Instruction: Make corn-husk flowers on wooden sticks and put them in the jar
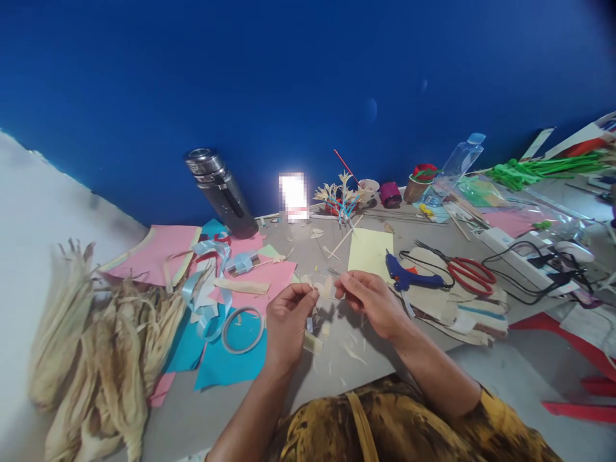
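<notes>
Above the near part of the table, my left hand (289,317) is closed, its thumb and forefinger pinching a small pale strip of corn husk (312,290). Just right of it, my right hand (370,298) is also closed, fingertips together. A thin grey pointed thing (333,273) shows at these fingertips; its kind is too small to tell. Between the two hands is a pale, petal-like husk piece (328,287); whether a hand holds it I cannot tell. Husk scraps (355,351) lie on the grey table below. Husk flowers on blue stems (342,199) stand farther back.
Left are dried corn husks (110,366), a dark flask (224,196), coloured papers (231,369) and a tape roll (226,340). To the right lie a blue glue gun (414,277), red-handled scissors (471,276) and a power strip (513,253) with black cables. A blue wall rises behind.
</notes>
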